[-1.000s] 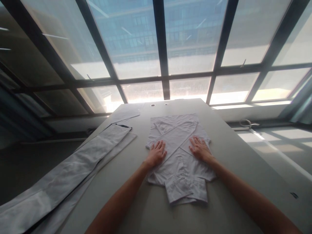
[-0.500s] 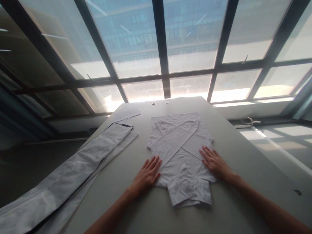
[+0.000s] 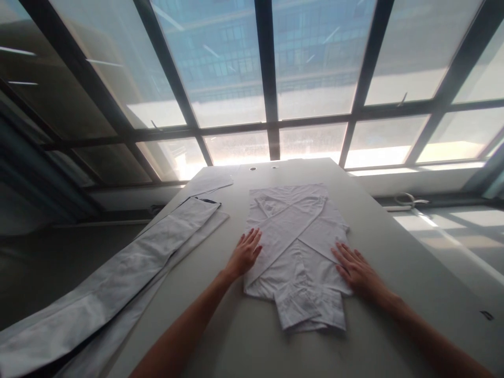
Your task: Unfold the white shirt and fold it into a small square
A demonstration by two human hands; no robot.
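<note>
A white shirt (image 3: 301,262) lies flat on the table, its sleeves folded crosswise over the body and its collar end toward me. My left hand (image 3: 244,254) is at the shirt's left edge, fingers stretched out over the cloth. On the opposite edge, my right hand (image 3: 360,273) rests with its fingers spread, the fingertips on the fabric. Neither hand grips anything. Creases run down the middle of the shirt near the collar.
The pale table (image 3: 220,336) reaches toward large framed windows (image 3: 232,68). Along its left side lie long white and grey garments (image 3: 118,278), hanging past the edge. Two round holes (image 3: 253,169) mark the far end. A coiled cable (image 3: 405,199) sits beyond the right edge.
My left hand has moved farther up the shirt's left edge, away from me. My right hand has shifted slightly outward and toward me. The shirt keeps its folded shape.
</note>
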